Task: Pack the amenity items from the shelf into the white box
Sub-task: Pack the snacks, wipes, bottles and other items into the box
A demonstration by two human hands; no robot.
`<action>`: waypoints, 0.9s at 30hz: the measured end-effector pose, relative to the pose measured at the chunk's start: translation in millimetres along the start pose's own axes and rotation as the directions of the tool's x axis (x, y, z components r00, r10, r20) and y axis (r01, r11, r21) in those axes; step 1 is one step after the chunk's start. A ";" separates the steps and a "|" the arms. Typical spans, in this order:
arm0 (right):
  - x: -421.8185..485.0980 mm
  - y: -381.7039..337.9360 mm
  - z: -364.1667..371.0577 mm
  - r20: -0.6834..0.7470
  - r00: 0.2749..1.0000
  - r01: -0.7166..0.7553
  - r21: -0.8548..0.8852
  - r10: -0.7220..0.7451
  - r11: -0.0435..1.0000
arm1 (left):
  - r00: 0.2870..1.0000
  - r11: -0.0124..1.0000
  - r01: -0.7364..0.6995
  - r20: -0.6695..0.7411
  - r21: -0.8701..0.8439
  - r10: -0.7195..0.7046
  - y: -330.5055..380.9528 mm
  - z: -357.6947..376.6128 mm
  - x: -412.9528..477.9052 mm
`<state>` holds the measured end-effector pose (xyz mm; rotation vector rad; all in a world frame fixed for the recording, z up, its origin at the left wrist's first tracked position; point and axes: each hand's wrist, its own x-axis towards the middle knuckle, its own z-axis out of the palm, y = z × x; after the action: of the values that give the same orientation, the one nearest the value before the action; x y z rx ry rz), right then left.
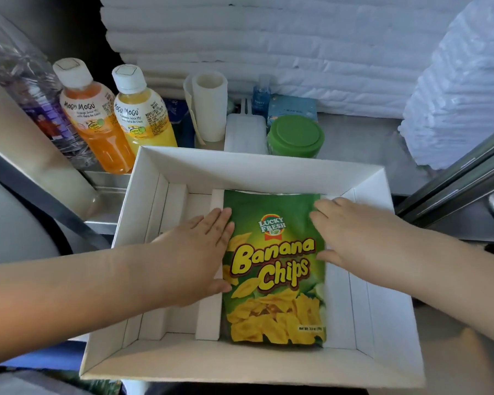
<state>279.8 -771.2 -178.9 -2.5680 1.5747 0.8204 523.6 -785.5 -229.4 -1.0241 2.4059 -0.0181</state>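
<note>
Nearest me, the front wall of the white box (240,363) runs across the bottom of my view, and its lower left corner is cut off by my own forearm. Inside, a green banana chips bag (277,280) lies flat, label up, in the middle compartment, just right of a white divider (208,317). The bag's top edge tucks under the shadow of the far wall.

My left hand (194,252) lies flat with its fingers straight, fingertips touching the bag's left edge. My right hand (351,232) rests on the bag's upper right side, fingers extended and gripping nothing. It hides the compartment beneath it.

Beyond the box, on the metal shelf, stand an orange juice bottle (97,121) and a yellow juice bottle (143,115), their bases hidden by the box corner. A clear water bottle (20,75) leans at far left, blurred and cropped. Further right are stacked paper cups (208,106), a flat white case (246,132) and a green-lidded jar (295,136). Behind those are a small blue bottle (261,95) and a pale blue carton (293,109), their print too small to read. Folded white towels (268,38) fill the back.
</note>
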 end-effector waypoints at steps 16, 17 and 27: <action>-7.2 -2.7 12.8 -0.019 1.000 0.016 -0.159 -0.020 0.987 | 0.997 0.993 -0.044 0.074 0.113 0.036 2.6 -7.3 6.2; -7.2 -3.2 12.4 -0.023 1.000 0.013 -0.152 -0.017 0.988 | 0.996 0.991 -0.050 0.074 0.122 0.042 2.9 -8.2 7.5; -9.7 -3.5 12.9 -0.062 0.998 0.020 -0.135 -0.029 0.991 | 0.982 0.974 -0.149 0.139 0.170 0.126 8.9 -19.6 28.2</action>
<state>273.9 -757.9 -186.7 -2.7272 1.5523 0.8799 492.2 -801.8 -227.2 -0.7519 2.3055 -0.1150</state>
